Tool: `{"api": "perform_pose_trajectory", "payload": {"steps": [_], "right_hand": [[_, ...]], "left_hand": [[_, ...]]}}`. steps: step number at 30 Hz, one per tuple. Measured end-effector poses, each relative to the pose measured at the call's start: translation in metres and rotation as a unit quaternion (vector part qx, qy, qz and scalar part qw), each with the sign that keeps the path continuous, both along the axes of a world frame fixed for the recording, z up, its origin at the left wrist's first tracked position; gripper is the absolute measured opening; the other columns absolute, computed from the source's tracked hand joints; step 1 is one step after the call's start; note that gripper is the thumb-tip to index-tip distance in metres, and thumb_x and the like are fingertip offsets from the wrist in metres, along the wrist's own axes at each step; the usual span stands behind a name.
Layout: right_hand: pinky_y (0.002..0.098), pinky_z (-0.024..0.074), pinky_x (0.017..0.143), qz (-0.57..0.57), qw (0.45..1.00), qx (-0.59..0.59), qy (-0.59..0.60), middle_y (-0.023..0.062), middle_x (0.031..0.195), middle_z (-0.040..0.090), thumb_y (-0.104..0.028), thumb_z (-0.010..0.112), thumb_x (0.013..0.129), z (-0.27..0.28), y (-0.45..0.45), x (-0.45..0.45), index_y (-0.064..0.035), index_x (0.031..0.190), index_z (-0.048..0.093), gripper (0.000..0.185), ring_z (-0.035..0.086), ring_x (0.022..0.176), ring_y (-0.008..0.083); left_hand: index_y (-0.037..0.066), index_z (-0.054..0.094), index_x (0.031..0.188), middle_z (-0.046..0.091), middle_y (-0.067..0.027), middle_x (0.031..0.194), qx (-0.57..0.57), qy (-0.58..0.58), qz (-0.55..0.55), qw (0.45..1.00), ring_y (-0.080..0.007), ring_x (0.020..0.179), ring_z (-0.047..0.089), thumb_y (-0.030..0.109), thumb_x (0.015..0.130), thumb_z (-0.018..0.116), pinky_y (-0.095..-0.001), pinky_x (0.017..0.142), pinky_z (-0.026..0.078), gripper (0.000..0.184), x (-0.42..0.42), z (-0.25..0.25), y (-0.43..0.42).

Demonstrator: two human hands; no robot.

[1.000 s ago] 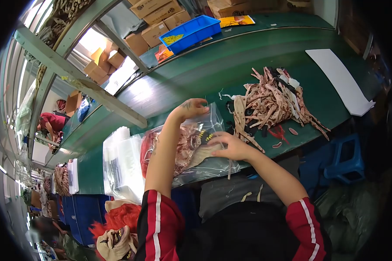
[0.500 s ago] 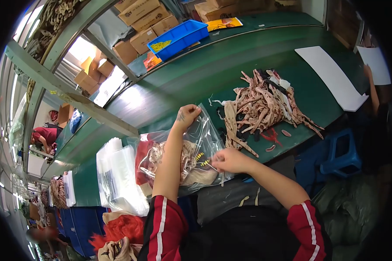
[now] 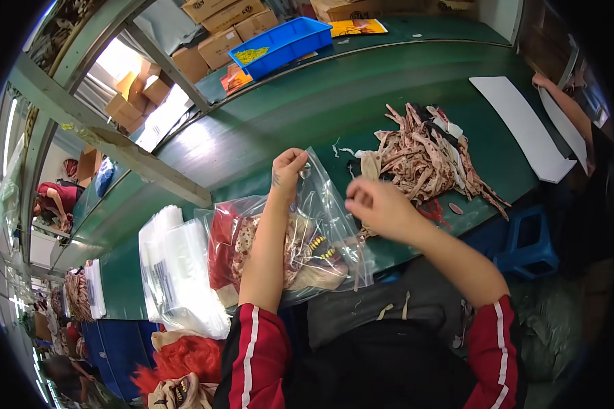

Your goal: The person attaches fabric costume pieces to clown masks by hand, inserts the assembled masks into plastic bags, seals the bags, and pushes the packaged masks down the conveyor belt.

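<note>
A clear plastic bag point(image 3: 351, 255) lies on the green table with a mask point(image 3: 320, 269) inside, its yellow teeth and red part showing through. My left hand point(image 3: 290, 170) pinches the bag's upper edge and lifts it a little. To the right, my right hand point(image 3: 378, 208) is raised over the table beside the bag, fingers curled; whether something small is between them I cannot make out. Just behind it lies a pile of spotted, flesh-coloured strips point(image 3: 423, 157). A stack of clear bags point(image 3: 177, 273) rests left of the mask.
A blue tray point(image 3: 283, 46) with yellow pieces stands at the back. White sheets point(image 3: 518, 123) lie at the right, where another person's arm point(image 3: 566, 102) holds one. Below the table are a blue stool point(image 3: 529, 242) and a red-haired mask point(image 3: 184, 368). A metal post point(image 3: 136, 160) crosses at left.
My left hand has closed on the bag's edge. My right hand has left the bag and moved up and right. At the right, another person's arm has come in with a white sheet.
</note>
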State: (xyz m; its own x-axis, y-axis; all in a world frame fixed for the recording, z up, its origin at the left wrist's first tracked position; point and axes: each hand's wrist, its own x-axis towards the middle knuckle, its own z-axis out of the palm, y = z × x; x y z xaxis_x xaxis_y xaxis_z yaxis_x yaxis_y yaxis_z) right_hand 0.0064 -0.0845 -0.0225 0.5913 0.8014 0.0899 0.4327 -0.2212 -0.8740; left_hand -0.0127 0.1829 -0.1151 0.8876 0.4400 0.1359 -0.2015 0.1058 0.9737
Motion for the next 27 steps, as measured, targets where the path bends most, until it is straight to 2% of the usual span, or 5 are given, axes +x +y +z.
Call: {"api": "perform_pose_trajectory", "payload": {"steps": [4,6,10,22,27], "right_hand": [[0.0313,0.0473,0.063,-0.032,0.998,0.019,-0.060,0.0060,0.077,0.062,-0.021,0.069,0.087,-0.024,0.060,0.040,-0.0029,0.110,0.058,0.031,0.058,0.067,0.0155],[0.0392,0.0507,0.068,-0.066,0.990,0.009,-0.128,0.0138,0.078,0.066,-0.031,0.071,0.083,-0.039,0.088,0.052,-0.0031,0.106,0.062,0.037,0.065,0.072,0.0279],[0.0399,0.0531,0.074,-0.031,0.992,-0.107,-0.061,0.0172,0.081,0.070,-0.034,0.072,0.081,-0.038,0.121,0.065,-0.0028,0.079,0.070,0.031,0.068,0.080,0.0323],[0.0421,0.0537,0.073,-0.043,0.987,-0.107,-0.115,0.0167,0.079,0.069,-0.032,0.071,0.080,-0.053,0.141,0.065,-0.0042,0.072,0.069,0.029,0.068,0.079,0.0354],[0.0415,0.0538,0.073,-0.046,0.990,-0.113,-0.076,0.0171,0.078,0.069,-0.030,0.070,0.079,-0.053,0.136,0.066,-0.0032,0.072,0.068,0.027,0.068,0.078,0.0343]], "left_hand": [[0.003,0.064,0.085,0.055,0.0047,0.071,-0.031,0.013,0.016,0.999,-0.0036,0.063,0.045,0.011,0.093,0.062,-0.0202,0.058,0.034,0.012,-0.002,0.005,-0.005],[0.004,0.063,0.086,0.055,0.0046,0.072,-0.075,0.013,0.018,0.997,-0.0042,0.064,0.045,0.012,0.095,0.060,-0.0203,0.059,0.034,0.013,-0.003,0.005,-0.005],[0.004,0.062,0.085,0.055,0.0042,0.073,-0.049,-0.013,0.015,0.999,-0.0053,0.065,0.047,0.013,0.097,0.057,-0.0207,0.061,0.036,0.015,0.000,-0.004,-0.002],[0.005,0.062,0.077,0.059,0.0003,0.067,-0.189,0.064,0.006,0.980,-0.0075,0.057,0.050,0.015,0.097,0.058,-0.0214,0.054,0.038,0.022,0.003,-0.015,0.015],[0.005,0.062,0.075,0.058,0.0007,0.068,-0.133,0.074,0.009,0.988,-0.0065,0.058,0.049,0.015,0.095,0.062,-0.0208,0.054,0.038,0.023,-0.003,-0.001,0.004]]}}
